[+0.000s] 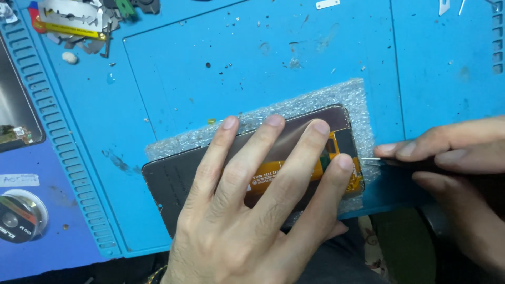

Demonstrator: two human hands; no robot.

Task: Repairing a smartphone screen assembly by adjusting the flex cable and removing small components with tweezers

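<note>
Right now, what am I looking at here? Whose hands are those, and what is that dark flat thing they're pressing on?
This picture comes from a camera worn on a person's head, looking down at their own two bare hands.

The left hand lies flat with spread fingers on a dark, thin rectangular phone screen panel, pressing it down. An orange flexible ribbon strip shows on the panel's back, between the fingers.

The right hand pinches a thin dark tool with a small metal tip, right at the panel's edge.

The panel rests on a sheet of clear bubble wrap, which lies on a bright blue rubber work mat. At the mat's far corner sits a pile of flat silver razor blades.
</note>
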